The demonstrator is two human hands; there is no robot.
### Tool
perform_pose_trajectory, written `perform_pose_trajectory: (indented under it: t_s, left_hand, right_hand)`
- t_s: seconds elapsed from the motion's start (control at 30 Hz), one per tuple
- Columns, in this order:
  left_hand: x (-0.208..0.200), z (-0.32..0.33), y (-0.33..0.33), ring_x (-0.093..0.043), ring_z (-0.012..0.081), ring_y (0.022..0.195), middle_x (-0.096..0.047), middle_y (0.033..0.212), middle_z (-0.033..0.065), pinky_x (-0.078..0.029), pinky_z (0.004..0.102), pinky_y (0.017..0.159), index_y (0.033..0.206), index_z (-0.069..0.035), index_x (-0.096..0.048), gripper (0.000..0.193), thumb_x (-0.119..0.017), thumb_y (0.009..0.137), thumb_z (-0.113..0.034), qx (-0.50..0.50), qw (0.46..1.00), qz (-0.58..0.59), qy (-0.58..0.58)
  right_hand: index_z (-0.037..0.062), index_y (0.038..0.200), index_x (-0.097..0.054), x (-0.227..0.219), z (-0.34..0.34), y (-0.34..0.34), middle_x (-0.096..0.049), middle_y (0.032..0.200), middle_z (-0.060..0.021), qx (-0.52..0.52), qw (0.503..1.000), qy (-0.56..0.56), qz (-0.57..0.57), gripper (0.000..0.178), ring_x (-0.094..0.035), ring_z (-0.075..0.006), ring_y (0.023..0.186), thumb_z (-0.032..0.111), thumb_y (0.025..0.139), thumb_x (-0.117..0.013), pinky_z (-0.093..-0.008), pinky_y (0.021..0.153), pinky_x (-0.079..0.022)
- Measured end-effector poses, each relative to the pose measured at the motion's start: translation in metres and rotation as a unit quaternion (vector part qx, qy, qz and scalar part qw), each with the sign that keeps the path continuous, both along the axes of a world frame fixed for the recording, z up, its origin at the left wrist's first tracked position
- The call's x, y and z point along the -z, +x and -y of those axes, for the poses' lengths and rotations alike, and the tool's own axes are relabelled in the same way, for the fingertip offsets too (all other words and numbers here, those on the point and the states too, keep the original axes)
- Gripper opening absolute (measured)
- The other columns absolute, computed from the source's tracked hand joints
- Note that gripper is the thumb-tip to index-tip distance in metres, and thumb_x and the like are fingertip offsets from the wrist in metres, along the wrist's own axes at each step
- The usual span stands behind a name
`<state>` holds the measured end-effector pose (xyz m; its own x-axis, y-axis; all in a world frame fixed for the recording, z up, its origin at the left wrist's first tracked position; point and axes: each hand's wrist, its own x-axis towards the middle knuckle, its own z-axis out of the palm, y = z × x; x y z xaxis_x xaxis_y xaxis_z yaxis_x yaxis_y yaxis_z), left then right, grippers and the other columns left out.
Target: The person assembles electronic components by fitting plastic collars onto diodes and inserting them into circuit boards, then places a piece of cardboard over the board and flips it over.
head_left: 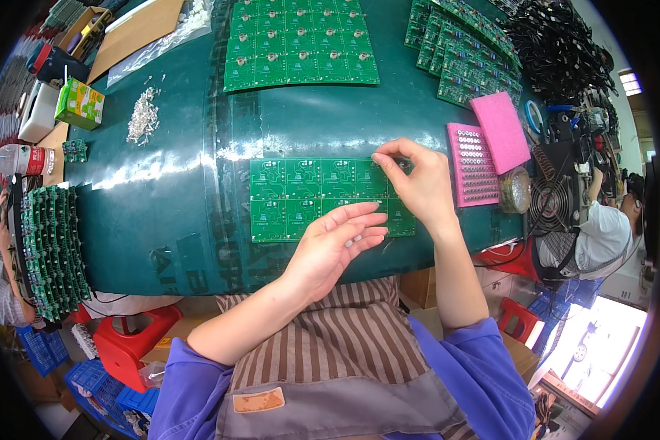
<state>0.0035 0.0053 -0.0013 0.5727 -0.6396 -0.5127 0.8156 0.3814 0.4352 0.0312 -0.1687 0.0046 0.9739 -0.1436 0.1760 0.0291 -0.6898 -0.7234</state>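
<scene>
A green circuit board panel point(306, 196), marked off into small sections, lies flat on the table in front of me. At its far edge, right of its middle, my right hand point(424, 183) is closed in a pinch of thumb and forefinger. What that pinch holds is too small to make out. My left hand point(326, 253) hovers over the near edge of the panel, palm turned up and fingers loosely curled. Small white parts point(355, 240) show between its fingers. A loose heap of small white parts point(144, 117) sits on the table to the left.
Beyond lies a larger green panel point(301, 71) with metal parts on it. Stacked boards point(462, 59) stand far right, near a pink foam block point(463, 193) holding metal parts, a pink foam sheet point(501, 132) and a fan point(550, 205). At left are upright boards point(51, 249), a bottle point(23, 160) and a drink carton point(79, 103).
</scene>
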Motion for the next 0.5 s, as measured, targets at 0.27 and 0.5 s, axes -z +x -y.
perform_pose_trajectory:
  t_s: [0.27,0.5]
  left_hand:
    - [0.004,0.0,-0.001,-0.057,0.0215,0.101,-0.055,0.113,0.0178,-0.046,0.0314,0.091,0.118,0.006,-0.046,0.032,-0.049,0.091,-0.01,-0.003,1.0,0.004,-0.005]
    - [0.005,0.001,-0.002,-0.057,0.0212,0.1,-0.056,0.112,0.0176,-0.046,0.0319,0.091,0.116,0.005,-0.047,0.03,-0.05,0.09,-0.011,-0.009,1.0,0.007,-0.013]
  right_hand:
    - [0.0006,0.08,-0.065,-0.003,0.001,0.004,-0.066,0.075,-0.0132,-0.021,0.999,-0.021,-0.014,0.009,-0.066,-0.023,0.068,0.008,0.077,-0.066,-0.0307,0.061,-0.051]
    - [-0.0005,0.079,-0.064,-0.008,0.002,0.01,-0.066,0.074,-0.0139,-0.045,0.997,-0.041,-0.037,0.01,-0.066,-0.0237,0.068,0.008,0.076,-0.066,-0.0312,0.061,-0.051]
